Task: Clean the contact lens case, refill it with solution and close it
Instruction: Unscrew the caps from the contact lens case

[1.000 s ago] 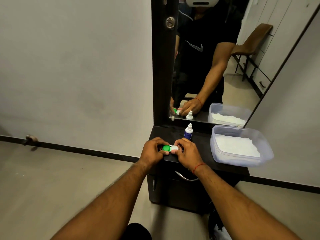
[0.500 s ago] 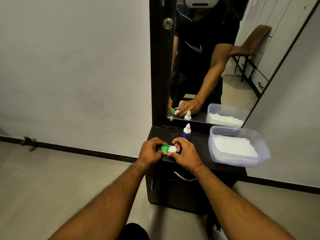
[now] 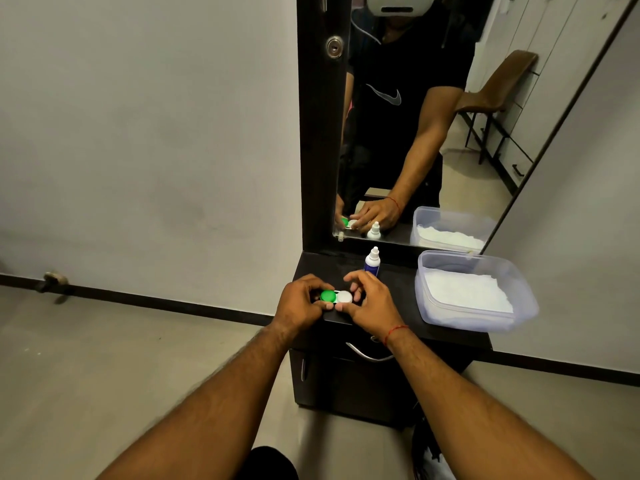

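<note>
Right now, the dark dresser top [image 3: 398,306] carries everything, with a tall mirror [image 3: 433,133] standing along its back edge. Near the right edge sits a clear plastic tub [image 3: 526,306] with white tissue [image 3: 467,292] inside. By the back edge, just beside the mirror, stands a small solution bottle [image 3: 372,263] with a white cap on.

At the front left corner of the top is the contact lens case [image 3: 336,297]. It has a green cap [image 3: 327,295] and a white cap [image 3: 344,297], side by side, and both caps look to be on.

The left hand [image 3: 299,304] curls around the green end, with its fingers bent close and touching the case. The right hand [image 3: 369,301] curls around the white end, with thumb and fingertips pinched at that cap. Both hands hold the case down low on the top.

I think this is an early step, getting the caps off so the case can be cleaned. The next move likely needs one hand to hold the case steady while the other twists a cap.

Nothing stands between the hands and the case. The bottle is close behind the right hand, so a quick move back could knock it over. The tub is well apart, easy to reach for a tissue.
</note>
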